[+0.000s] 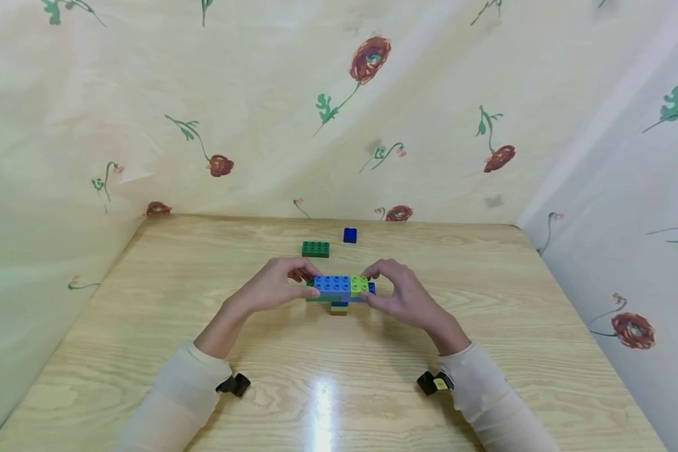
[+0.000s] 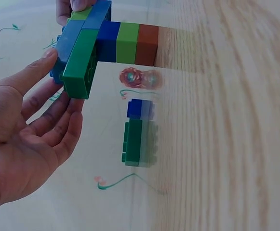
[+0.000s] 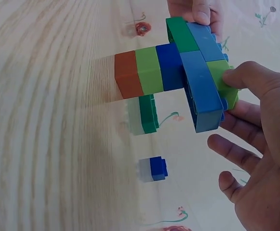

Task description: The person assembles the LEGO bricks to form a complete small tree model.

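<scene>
A toy-brick build stands on the table between the hands. Its column has an orange-brown brick (image 3: 126, 74), a lime brick (image 3: 149, 70) and a dark blue brick (image 3: 169, 66). Across the column lie a long green brick (image 2: 79, 62) and a long blue brick (image 3: 201, 91), end to end. The top layer holds another long blue brick (image 1: 331, 284) and a square lime brick (image 1: 358, 285). My left hand (image 1: 274, 285) pinches the top blue brick's left end between thumb and fingers. My right hand (image 1: 401, 294) pinches the top lime brick.
Behind the build, a loose green brick (image 1: 315, 250) and a small dark blue brick (image 1: 350, 235) lie on the wooden table (image 1: 260, 395). A flower-patterned cloth (image 1: 271, 125) hangs along the back and sides.
</scene>
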A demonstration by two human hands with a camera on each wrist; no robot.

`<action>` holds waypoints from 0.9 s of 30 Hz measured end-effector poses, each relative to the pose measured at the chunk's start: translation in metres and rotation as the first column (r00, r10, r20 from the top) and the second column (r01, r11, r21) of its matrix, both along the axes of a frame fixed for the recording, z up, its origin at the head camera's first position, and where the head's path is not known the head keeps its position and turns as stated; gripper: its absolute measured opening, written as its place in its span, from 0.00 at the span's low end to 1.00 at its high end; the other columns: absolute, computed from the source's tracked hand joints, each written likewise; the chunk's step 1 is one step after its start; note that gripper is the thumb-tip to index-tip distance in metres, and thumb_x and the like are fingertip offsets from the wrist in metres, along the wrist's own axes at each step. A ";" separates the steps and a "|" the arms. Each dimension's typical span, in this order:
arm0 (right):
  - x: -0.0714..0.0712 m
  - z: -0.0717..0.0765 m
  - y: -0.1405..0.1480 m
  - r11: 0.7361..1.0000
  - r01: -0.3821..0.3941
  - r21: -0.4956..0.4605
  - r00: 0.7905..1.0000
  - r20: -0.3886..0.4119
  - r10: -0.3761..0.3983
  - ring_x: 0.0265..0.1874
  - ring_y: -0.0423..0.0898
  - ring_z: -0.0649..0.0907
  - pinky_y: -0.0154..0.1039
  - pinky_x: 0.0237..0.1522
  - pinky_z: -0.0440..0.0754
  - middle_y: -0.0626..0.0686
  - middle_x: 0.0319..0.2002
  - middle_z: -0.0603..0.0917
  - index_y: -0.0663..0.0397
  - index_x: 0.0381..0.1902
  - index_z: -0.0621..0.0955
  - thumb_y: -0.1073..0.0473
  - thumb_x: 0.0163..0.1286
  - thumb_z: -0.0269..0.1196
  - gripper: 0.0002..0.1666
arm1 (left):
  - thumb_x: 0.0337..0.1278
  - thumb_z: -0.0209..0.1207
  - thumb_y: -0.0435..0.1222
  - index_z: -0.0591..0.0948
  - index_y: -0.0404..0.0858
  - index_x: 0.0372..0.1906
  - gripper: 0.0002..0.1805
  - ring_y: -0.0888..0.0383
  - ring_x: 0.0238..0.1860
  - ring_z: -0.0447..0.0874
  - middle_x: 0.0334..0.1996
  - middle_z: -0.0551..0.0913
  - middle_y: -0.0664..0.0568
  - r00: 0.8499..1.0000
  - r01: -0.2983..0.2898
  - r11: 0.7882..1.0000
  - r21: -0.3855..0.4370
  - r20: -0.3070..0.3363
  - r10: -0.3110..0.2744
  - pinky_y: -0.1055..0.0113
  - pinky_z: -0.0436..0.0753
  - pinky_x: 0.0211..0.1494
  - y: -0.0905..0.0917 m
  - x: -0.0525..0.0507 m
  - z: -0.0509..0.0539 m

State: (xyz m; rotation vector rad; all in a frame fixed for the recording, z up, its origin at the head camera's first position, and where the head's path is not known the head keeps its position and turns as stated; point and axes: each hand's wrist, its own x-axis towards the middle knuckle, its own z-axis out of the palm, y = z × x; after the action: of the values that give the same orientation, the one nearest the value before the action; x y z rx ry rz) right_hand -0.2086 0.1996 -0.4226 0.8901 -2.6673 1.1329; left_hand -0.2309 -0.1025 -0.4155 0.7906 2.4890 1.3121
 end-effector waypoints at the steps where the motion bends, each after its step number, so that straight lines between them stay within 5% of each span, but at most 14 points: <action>1: 0.000 0.000 0.000 1.000 0.002 0.002 1.000 -0.004 -0.002 0.49 0.59 0.81 0.61 0.54 0.77 0.52 0.47 0.87 0.53 0.50 0.84 0.59 0.63 0.74 0.18 | 0.62 0.71 0.41 0.85 0.44 0.52 0.15 0.58 0.48 0.83 0.45 0.87 0.55 1.000 -0.002 1.000 0.000 0.003 0.002 0.55 0.82 0.58 0.000 0.000 0.000; 27: 0.000 0.006 0.002 0.999 0.013 0.031 0.999 0.039 -0.014 0.51 0.59 0.81 0.58 0.52 0.80 0.51 0.48 0.87 0.52 0.52 0.84 0.59 0.63 0.75 0.19 | 0.63 0.70 0.45 0.85 0.45 0.54 0.17 0.58 0.50 0.83 0.46 0.87 0.57 1.000 0.018 0.999 -0.027 -0.010 -0.018 0.54 0.82 0.60 -0.003 -0.006 0.003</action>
State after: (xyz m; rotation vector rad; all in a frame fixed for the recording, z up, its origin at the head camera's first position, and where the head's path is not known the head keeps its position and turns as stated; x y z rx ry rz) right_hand -0.2085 0.2018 -0.4169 0.8622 -2.7248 1.1217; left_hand -0.2372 -0.1052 -0.4129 0.8131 2.4961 1.2689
